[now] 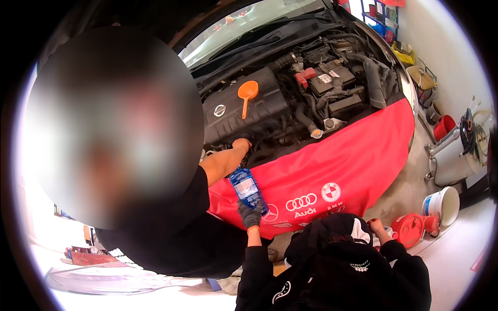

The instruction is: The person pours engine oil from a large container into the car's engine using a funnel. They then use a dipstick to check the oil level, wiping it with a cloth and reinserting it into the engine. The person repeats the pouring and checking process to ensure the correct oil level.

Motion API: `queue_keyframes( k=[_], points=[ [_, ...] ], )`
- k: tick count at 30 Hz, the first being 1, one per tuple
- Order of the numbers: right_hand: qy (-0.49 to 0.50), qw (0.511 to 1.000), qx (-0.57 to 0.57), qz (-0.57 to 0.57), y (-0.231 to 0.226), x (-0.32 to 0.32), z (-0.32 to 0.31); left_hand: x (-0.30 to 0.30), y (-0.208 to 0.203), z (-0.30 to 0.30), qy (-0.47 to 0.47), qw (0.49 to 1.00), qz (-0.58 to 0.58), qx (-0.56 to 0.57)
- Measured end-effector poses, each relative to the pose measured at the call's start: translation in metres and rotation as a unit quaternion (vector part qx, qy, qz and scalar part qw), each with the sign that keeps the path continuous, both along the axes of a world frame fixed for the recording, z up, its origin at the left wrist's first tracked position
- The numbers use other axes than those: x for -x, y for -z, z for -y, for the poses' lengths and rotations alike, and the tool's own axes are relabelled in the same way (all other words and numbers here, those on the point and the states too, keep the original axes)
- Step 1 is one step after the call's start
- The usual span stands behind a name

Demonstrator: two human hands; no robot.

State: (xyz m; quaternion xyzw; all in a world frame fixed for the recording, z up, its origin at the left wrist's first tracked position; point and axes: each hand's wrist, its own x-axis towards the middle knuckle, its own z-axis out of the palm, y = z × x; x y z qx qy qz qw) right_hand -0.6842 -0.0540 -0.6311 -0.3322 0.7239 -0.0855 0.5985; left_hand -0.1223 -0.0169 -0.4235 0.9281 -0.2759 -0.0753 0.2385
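My left hand [250, 214], in a grey knit glove, is wrapped round the lower end of a blue plastic bottle [245, 185] with a white label. The bottle tilts over the red fender cover [342, 155] at the car's front. Bare and low, my right hand [377, 226] rests at the edge of black clothing; its fingers are partly hidden, and I cannot make out whether it holds anything. An orange funnel [247, 94] lies on the black engine cover [241, 111]. Beside my bottle, another person's bare forearm [224, 163] reaches into the engine bay.
The other person stands close on my left. A battery [334, 78] sits in the engine bay at the right, with hoses around it. On the floor to the right are a red-lidded container [410, 230], a white bucket [447, 206] and a wheeled grey drum [454, 160].
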Motion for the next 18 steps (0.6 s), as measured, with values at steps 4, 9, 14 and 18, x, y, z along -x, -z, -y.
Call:
queue_keyframes(
  k=[4,9,14,18],
  points=[
    [-0.010,0.999,-0.015,-0.043,-0.023,-0.006,-0.005,0.011,0.001,0.001,-0.017,0.998,-0.063,-0.024],
    [-0.021,0.999,0.014,-0.040,-0.018,-0.009,-0.004,0.024,-0.007,0.009,-0.020,0.997,-0.064,-0.030],
    [-0.045,0.998,0.015,-0.032,-0.014,-0.021,0.007,0.030,-0.010,0.006,-0.029,0.997,-0.067,-0.037],
    [-0.055,0.997,0.030,-0.034,0.001,-0.025,0.008,0.032,-0.013,0.005,-0.031,0.996,-0.069,-0.040]
  ],
)
